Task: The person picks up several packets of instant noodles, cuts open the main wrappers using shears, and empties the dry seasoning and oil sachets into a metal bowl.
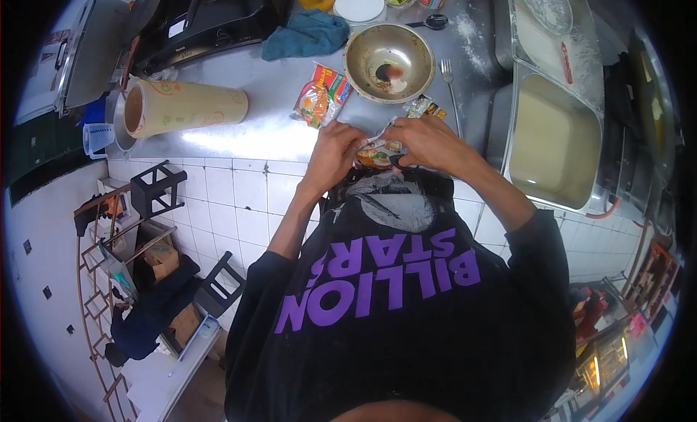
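Observation:
Close to my body, at the front edge of the steel counter, my left hand [338, 149] and my right hand [427, 143] pinch the upper edge of an instant noodle packet [375, 156]. A small dark thing [397, 160] shows under my right fingers; I cannot tell what it is. Just beyond my hands stands a metal bowl [364, 51] with dark sauce, reddish seasoning and pale powder at its bottom. Another instant noodle packet [322, 98] lies flat left of the bowl. Small seasoning sachets [427, 107] lie between the bowl and my right hand.
A fork [447, 76] and a black spoon [435, 22] lie near the bowl. A teal cloth [307, 34], a white-lidded tub [359, 7] and a black stove [212, 27] are behind. Left lies a large plastic-film roll [188, 109]; right, a deep metal tray [596, 149]. A person [155, 307] is at lower left.

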The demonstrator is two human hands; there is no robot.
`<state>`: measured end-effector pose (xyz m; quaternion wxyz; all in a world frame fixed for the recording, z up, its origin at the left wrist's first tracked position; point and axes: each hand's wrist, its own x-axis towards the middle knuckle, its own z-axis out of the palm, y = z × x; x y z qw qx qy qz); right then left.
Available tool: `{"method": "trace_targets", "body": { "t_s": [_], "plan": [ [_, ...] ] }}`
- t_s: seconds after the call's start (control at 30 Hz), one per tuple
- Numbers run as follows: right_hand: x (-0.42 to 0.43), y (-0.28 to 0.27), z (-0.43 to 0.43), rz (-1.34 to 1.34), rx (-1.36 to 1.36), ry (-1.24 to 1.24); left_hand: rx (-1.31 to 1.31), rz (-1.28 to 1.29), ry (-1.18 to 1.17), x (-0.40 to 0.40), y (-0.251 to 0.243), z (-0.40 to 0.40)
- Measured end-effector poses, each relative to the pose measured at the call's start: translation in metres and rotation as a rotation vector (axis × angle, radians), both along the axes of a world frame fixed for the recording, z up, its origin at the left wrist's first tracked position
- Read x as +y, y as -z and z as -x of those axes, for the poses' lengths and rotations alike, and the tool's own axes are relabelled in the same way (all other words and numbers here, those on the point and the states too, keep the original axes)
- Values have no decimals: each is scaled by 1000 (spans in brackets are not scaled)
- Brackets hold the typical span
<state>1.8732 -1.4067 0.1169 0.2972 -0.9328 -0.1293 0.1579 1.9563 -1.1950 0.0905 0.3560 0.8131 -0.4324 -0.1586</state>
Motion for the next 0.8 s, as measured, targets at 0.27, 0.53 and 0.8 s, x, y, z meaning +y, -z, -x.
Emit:
{"method": "trace_targets", "body": {
  "t_s": [0.27,0.53,0.8],
  "plan": [
    [4,10,3,-40,-15,37,65,-5,-56,-3,0,2],
    [-18,-12,32,8,149,259,162,136,-301,11,18,16],
    [-19,46,69,42,174,701,927,372,-591,13,18,39]
  ]
}}
